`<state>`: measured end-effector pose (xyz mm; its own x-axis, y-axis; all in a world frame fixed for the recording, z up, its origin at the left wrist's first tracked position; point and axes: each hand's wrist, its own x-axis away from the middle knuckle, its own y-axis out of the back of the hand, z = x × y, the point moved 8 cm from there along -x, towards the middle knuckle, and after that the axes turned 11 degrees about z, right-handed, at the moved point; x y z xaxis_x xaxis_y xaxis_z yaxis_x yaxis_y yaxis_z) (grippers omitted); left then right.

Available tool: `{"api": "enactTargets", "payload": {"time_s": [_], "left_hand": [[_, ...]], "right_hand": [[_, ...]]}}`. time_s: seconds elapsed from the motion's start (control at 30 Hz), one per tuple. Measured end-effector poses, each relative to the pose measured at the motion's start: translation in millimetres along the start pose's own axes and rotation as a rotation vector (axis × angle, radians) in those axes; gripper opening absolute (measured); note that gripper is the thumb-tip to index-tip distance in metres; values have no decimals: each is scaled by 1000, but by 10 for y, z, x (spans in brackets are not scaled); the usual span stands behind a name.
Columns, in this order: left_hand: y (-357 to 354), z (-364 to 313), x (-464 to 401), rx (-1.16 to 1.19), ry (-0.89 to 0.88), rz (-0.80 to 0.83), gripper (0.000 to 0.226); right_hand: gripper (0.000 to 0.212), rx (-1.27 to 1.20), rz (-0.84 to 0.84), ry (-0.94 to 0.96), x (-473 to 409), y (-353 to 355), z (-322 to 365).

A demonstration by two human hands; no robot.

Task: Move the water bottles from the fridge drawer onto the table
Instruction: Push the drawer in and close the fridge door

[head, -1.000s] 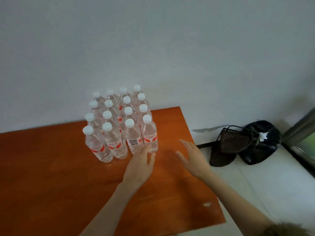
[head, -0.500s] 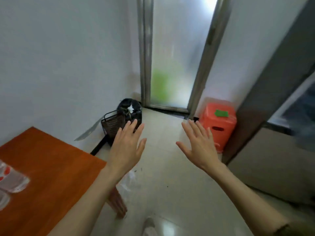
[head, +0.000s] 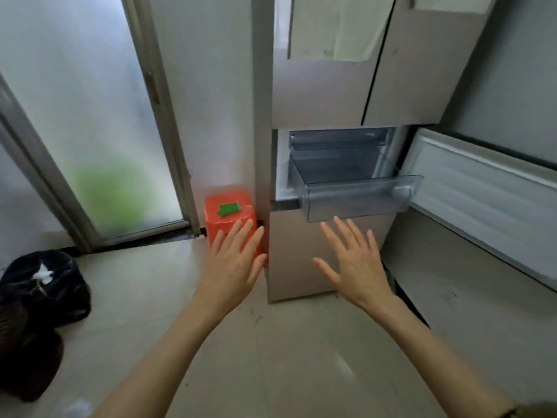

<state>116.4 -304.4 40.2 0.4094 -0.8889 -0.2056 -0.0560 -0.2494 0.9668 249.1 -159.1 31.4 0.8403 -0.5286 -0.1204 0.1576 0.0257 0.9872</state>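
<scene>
Going left to right: a black bag (head: 42, 282) slumps on the tiled floor (head: 271, 372) below a frosted glass door (head: 90, 116), and an orange stool (head: 230, 215) stands against the fridge (head: 325, 86). The left hand (head: 233, 263) and right hand (head: 355, 263) hover flat, fingers spread, holding nothing. The clear fridge drawer (head: 358, 197) is pulled out; no bottles show in it. Best to step closer and look down into the drawer before reaching, minding the open door (head: 488, 203) on the right.

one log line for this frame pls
phase: facing fridge | left hand: open, holds nothing | right hand: open, holds nothing | fridge drawer: pulled out, no bottles visible inside | table: out of view
</scene>
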Motion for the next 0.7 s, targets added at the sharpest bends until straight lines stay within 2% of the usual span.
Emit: {"api": "enactTargets", "payload": {"time_s": [0.3,0.7], "left_hand": [[-735,-1288,-1607,11,-26,60,55],[-1659,-1509,-3254,-73,20,146,57]], "right_hand": [[69,28,54,-75,-505,8,-2015],[68,42,149,-84,-1774,-524,-3312]]}}
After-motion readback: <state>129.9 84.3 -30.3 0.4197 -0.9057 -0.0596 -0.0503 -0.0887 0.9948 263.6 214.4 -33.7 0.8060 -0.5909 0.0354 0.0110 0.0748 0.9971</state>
